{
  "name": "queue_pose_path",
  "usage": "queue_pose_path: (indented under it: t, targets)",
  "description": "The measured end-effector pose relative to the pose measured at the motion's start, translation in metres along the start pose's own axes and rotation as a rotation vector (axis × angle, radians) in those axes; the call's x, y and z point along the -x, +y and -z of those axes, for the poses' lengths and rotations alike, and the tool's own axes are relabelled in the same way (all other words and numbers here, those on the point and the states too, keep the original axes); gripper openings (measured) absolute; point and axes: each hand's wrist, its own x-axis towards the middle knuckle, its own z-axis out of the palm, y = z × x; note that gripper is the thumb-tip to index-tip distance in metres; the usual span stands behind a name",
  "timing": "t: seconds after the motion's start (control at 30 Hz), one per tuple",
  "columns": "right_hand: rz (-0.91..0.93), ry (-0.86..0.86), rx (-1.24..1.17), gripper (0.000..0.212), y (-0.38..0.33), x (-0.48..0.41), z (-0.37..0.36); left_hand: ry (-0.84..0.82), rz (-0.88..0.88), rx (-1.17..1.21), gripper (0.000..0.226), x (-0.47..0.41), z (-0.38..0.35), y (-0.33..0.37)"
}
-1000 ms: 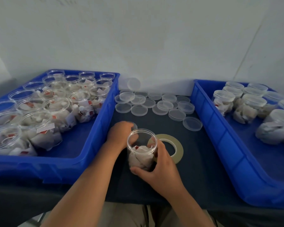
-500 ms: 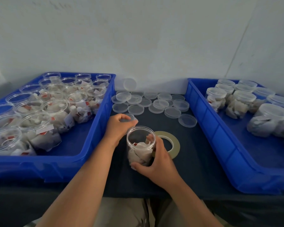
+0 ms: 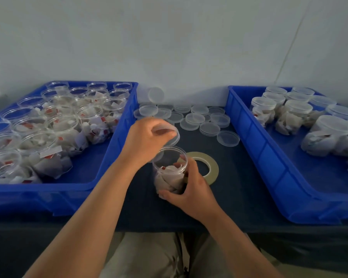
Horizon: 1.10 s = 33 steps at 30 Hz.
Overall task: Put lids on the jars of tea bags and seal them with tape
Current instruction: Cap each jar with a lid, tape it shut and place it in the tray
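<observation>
Left hand pinches a lid over the open jar; right hand grips the jar steady. Tape lies just right, ready for sealing.

A clear plastic jar of white tea bags stands open on the dark blue tablecloth, gripped low by the right hand. The left hand holds a clear round plastic lid tilted just above its mouth. A beige tape roll lies flat just beside the jar, between two blue plastic trays.
</observation>
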Motion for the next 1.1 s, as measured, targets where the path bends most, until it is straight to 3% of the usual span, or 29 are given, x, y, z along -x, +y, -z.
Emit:
queue_pose_path:
  t: [0.17,0.27,0.47,0.77,0.83,0.97,1.1]
  targets:
    - [-0.014,-0.018,0.001,0.097,0.001,-0.001,-0.002,-0.529,-0.071,-0.216,0.046,0.021,0.017,0.016]
    - [0.025,-0.008,-0.012,0.089,0.001,-0.002,-0.003,-0.643,-0.091,-0.315,0.08,0.033,0.014,0.026]
    - [0.079,0.016,-0.021,0.073,0.0,-0.005,-0.005,-0.417,-0.168,-0.756,0.069,0.054,-0.018,0.041]
    - [0.068,0.04,0.023,0.052,-0.005,-0.006,-0.006,-0.291,-0.079,-0.863,0.084,0.063,-0.041,0.044]
    - [0.06,0.073,-0.017,0.054,-0.006,-0.007,-0.007,-0.301,-0.158,-0.823,0.081,0.06,-0.036,0.04]
    - [0.056,0.06,0.003,0.078,-0.005,-0.008,-0.004,-0.393,-0.251,-0.56,0.062,0.055,-0.022,0.035]
    - [0.056,-0.003,-0.12,0.074,0.01,-0.005,-0.003,-0.463,-0.377,-0.523,0.042,0.053,-0.015,0.037]
